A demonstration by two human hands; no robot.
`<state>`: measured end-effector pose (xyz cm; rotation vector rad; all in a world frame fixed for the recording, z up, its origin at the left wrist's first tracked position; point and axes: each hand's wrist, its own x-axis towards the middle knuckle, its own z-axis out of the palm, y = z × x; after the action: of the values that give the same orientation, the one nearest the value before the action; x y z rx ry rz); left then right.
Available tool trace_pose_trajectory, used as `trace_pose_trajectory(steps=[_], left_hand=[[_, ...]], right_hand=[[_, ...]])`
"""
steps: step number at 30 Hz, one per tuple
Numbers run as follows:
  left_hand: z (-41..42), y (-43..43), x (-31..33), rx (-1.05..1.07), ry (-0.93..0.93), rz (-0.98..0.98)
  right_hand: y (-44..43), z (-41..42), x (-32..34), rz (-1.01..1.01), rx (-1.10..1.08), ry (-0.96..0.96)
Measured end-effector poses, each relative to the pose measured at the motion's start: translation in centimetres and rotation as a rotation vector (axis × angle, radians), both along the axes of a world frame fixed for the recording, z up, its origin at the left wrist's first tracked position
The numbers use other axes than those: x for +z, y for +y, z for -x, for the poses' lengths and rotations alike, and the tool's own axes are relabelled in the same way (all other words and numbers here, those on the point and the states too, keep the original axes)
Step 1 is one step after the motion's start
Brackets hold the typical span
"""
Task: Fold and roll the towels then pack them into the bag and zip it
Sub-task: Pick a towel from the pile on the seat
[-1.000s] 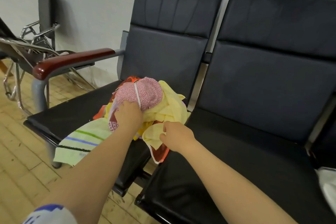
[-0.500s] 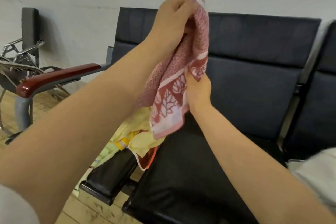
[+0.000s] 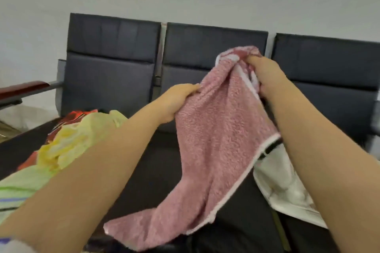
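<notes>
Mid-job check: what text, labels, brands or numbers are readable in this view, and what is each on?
No text can be read.
Pink towel, gripped by left hand and right hand: plain pile with a white hem, no label showing.
Sleeve: blue marks, too blurred to read.
Red printed cloth: pattern only, blurred.
White item on the right seat: no print visible.

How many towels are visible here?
3: pink towel held up at centre, yellow towel heaped on the left seat, green striped towel at lower left. Others may be hidden.
</notes>
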<state>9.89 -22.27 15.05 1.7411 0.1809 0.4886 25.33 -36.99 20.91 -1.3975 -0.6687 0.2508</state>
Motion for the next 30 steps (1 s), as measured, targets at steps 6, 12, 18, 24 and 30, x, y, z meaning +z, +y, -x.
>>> trace_pose_trajectory(steps=[6,12,18,24,30], left_hand=[[-2.7,-0.3,-5.9,-0.081,-0.117,0.485],[-2.7,-1.0,-17.3,0.184,0.493,0.265],[-1.6,-0.7,-25.0,0.108,0.946,-0.632],[-4.6,-1.7,-26.2,0.066,0.683,-0.388],[-8.0,-3.2,-26.1,0.064,0.522,0.255]], right_hand=[[-3.3,-3.0,-7.5,0.840,-0.374,-0.512],[-5.4,2.6,-21.2,1.319,0.047,-0.304],[-4.9,4.8,-31.3,1.324,-0.233,-0.213],[-3.8,2.7,-31.5,0.958,-0.244,-0.081],[-4.5,1.8,-30.2,0.257,-0.012,0.571]])
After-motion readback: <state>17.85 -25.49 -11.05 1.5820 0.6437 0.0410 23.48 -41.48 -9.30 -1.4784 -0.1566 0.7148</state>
